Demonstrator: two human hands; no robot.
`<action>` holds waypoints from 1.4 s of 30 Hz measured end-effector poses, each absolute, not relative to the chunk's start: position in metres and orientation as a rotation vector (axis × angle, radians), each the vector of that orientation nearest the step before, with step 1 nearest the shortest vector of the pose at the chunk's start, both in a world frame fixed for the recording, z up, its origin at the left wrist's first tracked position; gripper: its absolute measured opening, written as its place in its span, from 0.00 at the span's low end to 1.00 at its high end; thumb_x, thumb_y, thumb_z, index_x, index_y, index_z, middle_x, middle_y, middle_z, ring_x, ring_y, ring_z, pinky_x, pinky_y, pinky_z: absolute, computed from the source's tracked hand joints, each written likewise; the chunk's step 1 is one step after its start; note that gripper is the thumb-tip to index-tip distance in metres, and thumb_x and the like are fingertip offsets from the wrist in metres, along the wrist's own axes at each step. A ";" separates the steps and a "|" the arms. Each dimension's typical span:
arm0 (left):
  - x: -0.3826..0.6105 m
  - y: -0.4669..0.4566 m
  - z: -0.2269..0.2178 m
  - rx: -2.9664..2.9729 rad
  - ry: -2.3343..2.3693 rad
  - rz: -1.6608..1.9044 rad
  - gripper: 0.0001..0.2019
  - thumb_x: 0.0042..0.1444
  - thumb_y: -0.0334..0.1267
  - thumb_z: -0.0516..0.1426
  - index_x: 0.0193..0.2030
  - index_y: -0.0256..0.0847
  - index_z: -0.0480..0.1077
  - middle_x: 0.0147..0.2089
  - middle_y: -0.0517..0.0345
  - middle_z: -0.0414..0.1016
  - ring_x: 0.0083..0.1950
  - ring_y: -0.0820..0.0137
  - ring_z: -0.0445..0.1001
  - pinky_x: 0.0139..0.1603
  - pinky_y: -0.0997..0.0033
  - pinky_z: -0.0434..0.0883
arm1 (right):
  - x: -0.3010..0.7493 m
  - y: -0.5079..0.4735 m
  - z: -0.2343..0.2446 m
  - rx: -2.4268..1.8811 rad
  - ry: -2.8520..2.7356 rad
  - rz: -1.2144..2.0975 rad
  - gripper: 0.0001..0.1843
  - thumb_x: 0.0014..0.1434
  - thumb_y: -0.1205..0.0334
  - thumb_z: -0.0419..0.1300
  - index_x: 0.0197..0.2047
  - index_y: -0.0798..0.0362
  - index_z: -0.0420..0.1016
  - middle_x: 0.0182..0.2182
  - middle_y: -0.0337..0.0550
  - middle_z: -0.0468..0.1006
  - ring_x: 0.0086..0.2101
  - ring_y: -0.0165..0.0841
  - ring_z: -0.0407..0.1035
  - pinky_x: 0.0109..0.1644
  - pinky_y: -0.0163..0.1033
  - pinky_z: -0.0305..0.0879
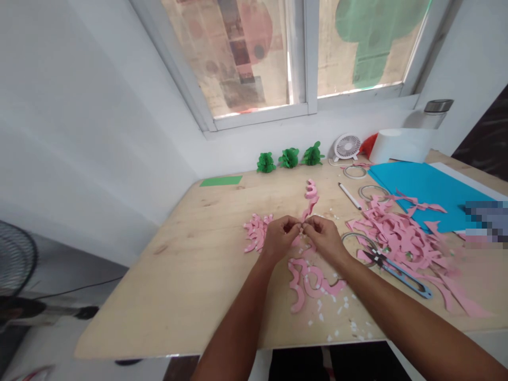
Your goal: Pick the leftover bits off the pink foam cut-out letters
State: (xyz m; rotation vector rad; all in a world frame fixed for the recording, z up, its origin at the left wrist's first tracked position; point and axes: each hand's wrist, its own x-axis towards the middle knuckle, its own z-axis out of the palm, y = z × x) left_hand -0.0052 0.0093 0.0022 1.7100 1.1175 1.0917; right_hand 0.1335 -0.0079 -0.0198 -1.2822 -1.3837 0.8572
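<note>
My left hand (280, 236) and my right hand (326, 237) meet over the middle of the table, thumbs and fingertips pinched together on a wavy pink paper piece (310, 207). Part of that piece is hidden by my fingers. Just beyond it lies a curled pink paper cutout (311, 189). Beside my left hand is a pile of small pink cutouts (256, 233). Larger curved pink pieces (315, 280) lie nearer me, among tiny white scraps. Thread snips (402, 272) with blue handles rest to the right of my right forearm.
A heap of pink paper offcuts (408, 233) and tape rolls (355, 172) lie right, near a white pen (350, 196) and blue sheets (428, 182). Along the wall stand green paper shapes (289, 157) and a small fan (347, 146). A green strip (221, 181) lies far left.
</note>
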 end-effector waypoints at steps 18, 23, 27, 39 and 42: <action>-0.007 0.011 0.002 1.769 1.129 1.076 0.05 0.46 0.35 0.56 0.26 0.38 0.73 0.24 0.59 0.73 0.27 0.73 0.69 0.30 0.75 0.65 | 0.133 -0.006 -0.024 -1.264 -1.383 0.868 0.08 0.49 0.60 0.55 0.23 0.54 0.70 0.19 0.38 0.70 0.21 0.29 0.62 0.25 0.34 0.57; -0.006 0.011 0.002 1.802 1.140 1.087 0.05 0.46 0.35 0.55 0.25 0.39 0.72 0.24 0.59 0.73 0.26 0.73 0.68 0.29 0.75 0.65 | 0.133 -0.005 -0.025 -1.270 -1.383 0.883 0.07 0.49 0.61 0.55 0.25 0.54 0.71 0.21 0.40 0.73 0.23 0.31 0.65 0.27 0.34 0.59; -0.005 0.011 0.002 1.750 1.140 1.098 0.05 0.46 0.35 0.56 0.24 0.38 0.71 0.23 0.60 0.72 0.25 0.74 0.68 0.28 0.76 0.64 | 0.133 -0.006 -0.024 -1.252 -1.380 0.899 0.07 0.49 0.62 0.54 0.25 0.54 0.72 0.22 0.40 0.74 0.24 0.31 0.66 0.28 0.35 0.59; -0.005 0.013 0.000 1.401 1.094 1.104 0.05 0.44 0.36 0.58 0.25 0.36 0.70 0.19 0.63 0.68 0.20 0.77 0.63 0.22 0.77 0.60 | 0.132 -0.006 -0.023 -1.289 -1.367 0.895 0.08 0.50 0.63 0.53 0.27 0.54 0.72 0.22 0.40 0.74 0.23 0.30 0.64 0.26 0.34 0.57; -0.006 0.014 0.001 1.301 1.073 1.108 0.07 0.43 0.37 0.59 0.24 0.35 0.70 0.19 0.62 0.68 0.20 0.78 0.63 0.23 0.77 0.61 | 0.134 -0.005 -0.024 -1.326 -1.328 0.849 0.08 0.49 0.62 0.53 0.24 0.54 0.71 0.22 0.40 0.73 0.24 0.31 0.65 0.28 0.34 0.59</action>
